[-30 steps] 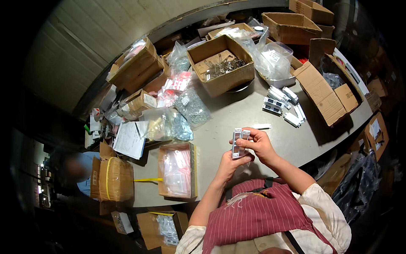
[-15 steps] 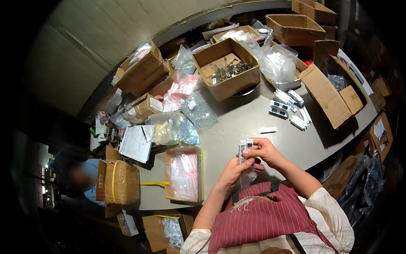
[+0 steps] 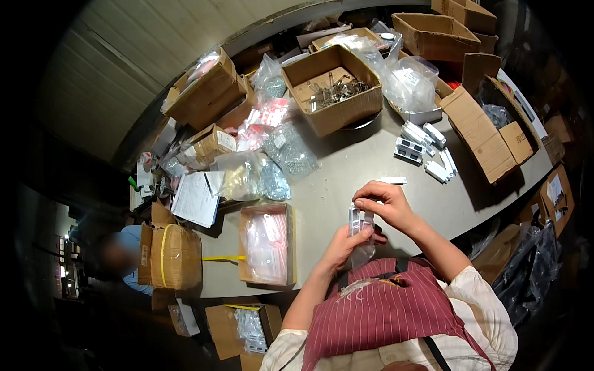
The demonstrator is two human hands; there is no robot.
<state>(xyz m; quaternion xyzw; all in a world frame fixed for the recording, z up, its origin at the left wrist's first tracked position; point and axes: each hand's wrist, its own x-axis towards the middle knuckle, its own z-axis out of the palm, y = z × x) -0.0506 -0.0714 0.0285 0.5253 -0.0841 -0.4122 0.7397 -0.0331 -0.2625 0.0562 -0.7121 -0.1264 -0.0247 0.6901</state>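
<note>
Low in front of my body, my left hand (image 3: 340, 250) grips a clear plastic bag (image 3: 364, 255) with slim white plastic parts (image 3: 354, 217) standing upright in its mouth. Its thumb lies across the front of the bag. At the top end of these parts is my right hand (image 3: 391, 206), its fingers bent and pinched together at one of them; the fingertips partly hide the contact. Just beyond the right hand, a single white part (image 3: 393, 180) lies on the table. Farther right sits a loose group of similar white parts (image 3: 409, 150), some with dark windows.
A carton of clear bags (image 3: 267, 247) stands at left on the grey table (image 3: 334, 179). Bags of small hardware (image 3: 289, 150) and a carton of metal pieces (image 3: 334, 93) are beyond. An open carton (image 3: 479, 133) stands at right. A person (image 3: 131, 253) is at far left.
My right hand has shifted up to the top of the white parts, its fingers now curled over them. The left hand keeps its grip on the bag. The view has tilted slightly.
</note>
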